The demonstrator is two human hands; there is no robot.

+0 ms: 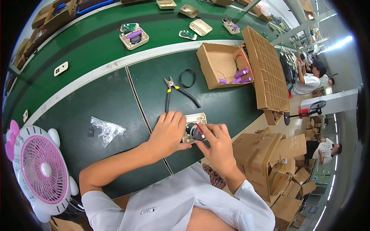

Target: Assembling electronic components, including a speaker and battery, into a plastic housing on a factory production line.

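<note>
A cream plastic housing half (201,117) lies on the green bench in front of me, its open side up. Inside it sits a round black part (197,133) that looks like a small speaker, with a red and a white wire. My left hand (168,130) grips the housing's left side, thumb along the near edge. From the right, the thumb and fingers of my right hand (216,143) close on the black part's edge. Diagonal cutters (172,85) with black handles lie open beyond my hands, beside a loop of black band (188,78).
A cardboard box (210,67) holds purple cells with red wires, next to an upright cardboard divider tray (266,73). Another housing (133,39) sits on the far green belt (92,42). Clear plastic film (110,130) and a pink-white fan (43,169) are left. Cartons (254,158) stand right.
</note>
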